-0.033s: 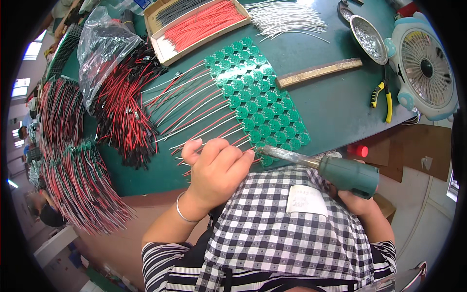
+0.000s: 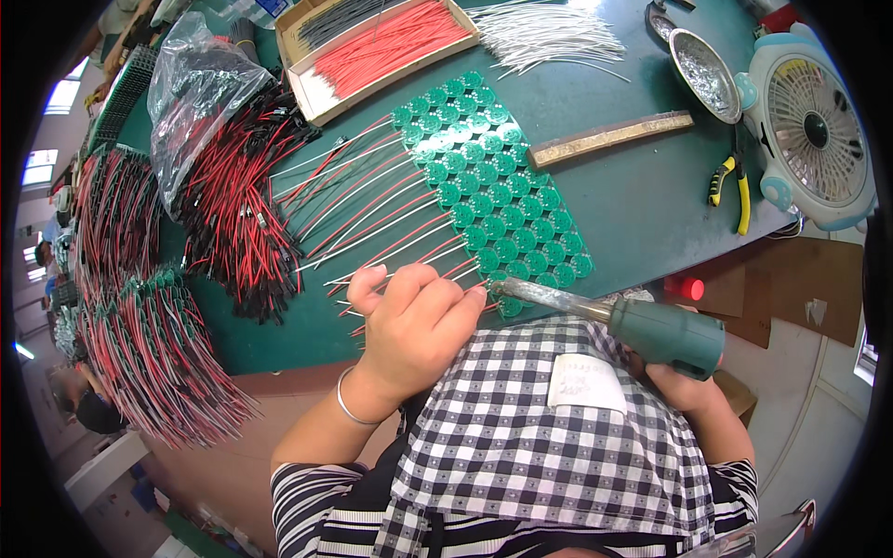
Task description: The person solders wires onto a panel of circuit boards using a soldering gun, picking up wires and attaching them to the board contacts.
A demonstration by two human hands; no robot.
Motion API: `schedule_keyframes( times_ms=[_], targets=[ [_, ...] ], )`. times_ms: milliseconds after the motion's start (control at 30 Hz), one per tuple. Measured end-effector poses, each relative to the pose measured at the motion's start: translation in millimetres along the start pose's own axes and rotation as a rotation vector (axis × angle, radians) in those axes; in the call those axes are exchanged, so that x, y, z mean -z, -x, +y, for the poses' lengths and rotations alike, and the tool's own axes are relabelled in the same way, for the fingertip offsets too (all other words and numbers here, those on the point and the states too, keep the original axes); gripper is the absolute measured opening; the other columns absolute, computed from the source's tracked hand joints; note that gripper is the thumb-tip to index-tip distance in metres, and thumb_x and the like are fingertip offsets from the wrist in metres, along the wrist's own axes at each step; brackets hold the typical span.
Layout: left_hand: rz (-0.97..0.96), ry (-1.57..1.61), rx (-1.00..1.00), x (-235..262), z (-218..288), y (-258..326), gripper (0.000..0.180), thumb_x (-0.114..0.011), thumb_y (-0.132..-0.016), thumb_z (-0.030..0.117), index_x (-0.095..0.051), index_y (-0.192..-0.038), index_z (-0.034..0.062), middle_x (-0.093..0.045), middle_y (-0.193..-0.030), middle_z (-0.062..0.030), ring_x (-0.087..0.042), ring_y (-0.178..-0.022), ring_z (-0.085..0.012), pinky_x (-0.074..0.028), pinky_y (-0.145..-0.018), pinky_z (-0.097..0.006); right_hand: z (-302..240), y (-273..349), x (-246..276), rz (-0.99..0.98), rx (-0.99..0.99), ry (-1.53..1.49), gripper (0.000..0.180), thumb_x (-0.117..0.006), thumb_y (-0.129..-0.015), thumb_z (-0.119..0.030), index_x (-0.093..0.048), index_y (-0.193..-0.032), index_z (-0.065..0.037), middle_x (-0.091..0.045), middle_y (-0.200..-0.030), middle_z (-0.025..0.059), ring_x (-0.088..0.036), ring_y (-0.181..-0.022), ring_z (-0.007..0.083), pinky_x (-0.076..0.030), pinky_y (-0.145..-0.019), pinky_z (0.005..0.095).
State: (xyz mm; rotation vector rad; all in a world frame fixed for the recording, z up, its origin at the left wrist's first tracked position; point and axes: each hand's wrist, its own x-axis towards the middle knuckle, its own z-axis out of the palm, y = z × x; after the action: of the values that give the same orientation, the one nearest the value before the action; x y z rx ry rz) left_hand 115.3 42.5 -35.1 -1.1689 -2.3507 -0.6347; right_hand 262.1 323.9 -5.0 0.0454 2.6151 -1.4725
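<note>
No visible change, same PCB panel (image 2: 507,209) edge: your left fingers (image 2: 460,314) are curled, can't tell if gripping; right hand (image 2: 684,389) grasps soldering iron (image 2: 670,335), tip beside left fingers.

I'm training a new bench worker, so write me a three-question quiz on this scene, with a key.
1. True or false: the right hand holds the green-handled tool.
2. Which of these lies nearest the electric fan: (a) clear plastic bag, (b) yellow-and-black pliers, (c) wooden bar?
3. Fill in: near the left hand, the wires along the left edge of the green circuit boards are red and ____.

Key: 1 true; 2 b; 3 white.
</note>
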Motion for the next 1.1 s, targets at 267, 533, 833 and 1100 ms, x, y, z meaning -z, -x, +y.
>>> schedule_keyframes(
  times_ms=[267, 533, 833, 1100],
  targets=[
    [-0.005, 0.003, 0.012, 0.7, 0.2, -1.2, 0.019, -0.072, -0.062, 0.009, -0.070, -0.079, 0.0187, -0.051, -0.068, 0.0081, -0.052, -0.075, -0.0120, -0.023, -0.091, -0.042, 13.3, 6.1, 5.0, -0.001, 0.081, 0.109, 0.048, -0.065, -0.082, -0.042, -0.058, -0.109, -0.004, -0.065, -0.092, 0.0086, -0.060, -0.068, 0.0190, -0.048, -0.071, 0.0338],
    [-0.010, -0.004, 0.011, -0.1, -0.8, -2.4, 0.019, -0.072, -0.063, 0.009, -0.069, -0.078, 0.0191, -0.051, -0.067, 0.0081, -0.052, -0.075, -0.0120, -0.023, -0.091, -0.042, 3.0, -3.1, 3.6, 0.200, -0.010, -0.640, 0.058, -0.063, -0.086, -0.028, -0.043, -0.130, 0.002, -0.059, -0.114, 0.0190, -0.061, -0.066, 0.0203, -0.052, -0.061, 0.0299],
    [-0.004, 0.003, 0.029, 9.1, 3.1, 8.1, 0.016, -0.070, -0.065, 0.013, -0.067, -0.079, 0.0186, -0.053, -0.071, 0.0084, -0.053, -0.079, -0.0127, -0.023, -0.092, -0.044, -13.7, -27.7, -5.2, 0.476, -0.014, -0.717, 0.054, -0.058, -0.087, -0.035, -0.045, -0.121, 0.005, -0.056, -0.108, 0.0175, -0.056, -0.053, 0.0189, -0.044, -0.044, 0.0277],
    [0.000, 0.006, -0.003, 42.5, -25.1, -41.7, 0.027, -0.075, -0.069, 0.020, -0.069, -0.095, 0.0182, -0.056, -0.084, 0.0049, -0.053, -0.086, -0.0171, -0.029, -0.086, -0.044, -10.1, -46.6, 10.4, 0.524, 0.083, -0.757, 0.053, -0.056, -0.089, -0.035, -0.044, -0.120, 0.007, -0.057, -0.104, 0.0166, -0.055, -0.053, 0.0175, -0.043, -0.043, 0.0290]
  ],
)
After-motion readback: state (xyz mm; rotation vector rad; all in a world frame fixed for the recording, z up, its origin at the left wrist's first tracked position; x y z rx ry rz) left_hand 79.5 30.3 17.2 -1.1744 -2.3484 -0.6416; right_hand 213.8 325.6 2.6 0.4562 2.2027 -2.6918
